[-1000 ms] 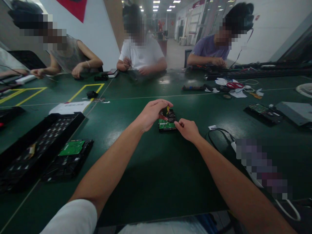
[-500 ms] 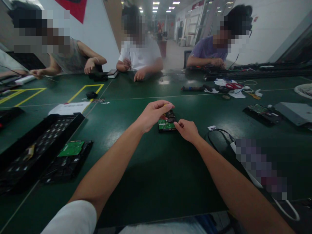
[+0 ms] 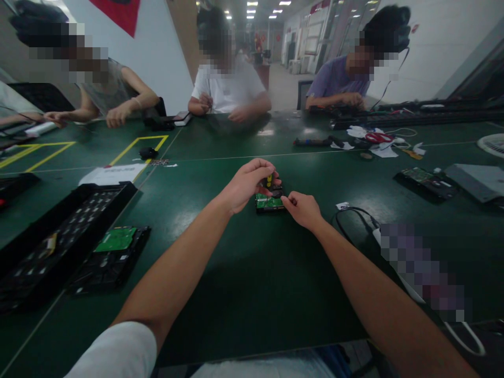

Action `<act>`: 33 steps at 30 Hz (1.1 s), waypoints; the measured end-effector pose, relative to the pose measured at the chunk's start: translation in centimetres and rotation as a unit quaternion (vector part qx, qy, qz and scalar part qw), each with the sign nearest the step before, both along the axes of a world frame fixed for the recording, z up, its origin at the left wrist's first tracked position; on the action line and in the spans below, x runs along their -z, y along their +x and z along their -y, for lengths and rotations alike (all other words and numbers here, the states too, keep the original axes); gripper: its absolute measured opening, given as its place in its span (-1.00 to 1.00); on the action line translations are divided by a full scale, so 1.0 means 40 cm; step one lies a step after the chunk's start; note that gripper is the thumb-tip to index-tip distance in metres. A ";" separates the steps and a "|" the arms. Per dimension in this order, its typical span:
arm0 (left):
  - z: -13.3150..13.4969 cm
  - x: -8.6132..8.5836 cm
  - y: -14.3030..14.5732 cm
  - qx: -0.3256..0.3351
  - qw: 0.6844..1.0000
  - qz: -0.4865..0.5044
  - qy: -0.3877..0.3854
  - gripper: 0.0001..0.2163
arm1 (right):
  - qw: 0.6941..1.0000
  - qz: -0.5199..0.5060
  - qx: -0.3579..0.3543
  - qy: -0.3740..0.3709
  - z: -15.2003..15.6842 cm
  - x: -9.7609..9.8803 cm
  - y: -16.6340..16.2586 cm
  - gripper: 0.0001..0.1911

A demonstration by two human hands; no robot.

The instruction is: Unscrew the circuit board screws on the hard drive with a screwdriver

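Note:
A small hard drive (image 3: 269, 203) with a green circuit board lies flat on the dark green tabletop in front of me. Over its far half, my left hand (image 3: 251, 184) is closed around a yellow-and-black screwdriver (image 3: 270, 180), held upright; its tip is hidden behind my fingers. My right hand (image 3: 302, 209) is curled at the drive's right edge, thumb and forefinger gripping it there. Part of the drive's far end is covered by my left fingers.
At left stand a long black tray (image 3: 71, 226) and another drive with a green board (image 3: 114, 240). On the right lie a black-and-green drive (image 3: 427, 181), a grey box (image 3: 478, 181) and a black cable (image 3: 356, 211). Several people sit across the table.
My left fingers have shifted slightly on the screwdriver, and more of its yellow-and-black handle shows. My right hand stays put. Across the table, a co-worker's hand at the left moved leftward.

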State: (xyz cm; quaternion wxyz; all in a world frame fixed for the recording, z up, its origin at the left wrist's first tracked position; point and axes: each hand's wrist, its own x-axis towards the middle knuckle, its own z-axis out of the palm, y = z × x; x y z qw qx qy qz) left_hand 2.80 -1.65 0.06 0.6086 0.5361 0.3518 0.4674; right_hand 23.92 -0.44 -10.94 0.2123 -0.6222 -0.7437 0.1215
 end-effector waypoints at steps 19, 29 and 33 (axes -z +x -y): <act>-0.011 0.016 -0.006 0.024 0.999 0.025 0.010 -0.80 | 1.000 0.005 -0.001 0.004 0.001 0.000 -0.001 -0.58; -0.007 0.015 -0.001 -0.016 0.997 -0.070 0.034 -0.71 | 1.000 0.011 -0.007 0.001 0.000 -0.001 0.003 -0.58; -0.011 0.021 -0.001 -0.034 0.996 -0.073 0.032 -0.70 | 1.000 0.010 -0.008 -0.003 0.000 -0.003 0.002 -0.58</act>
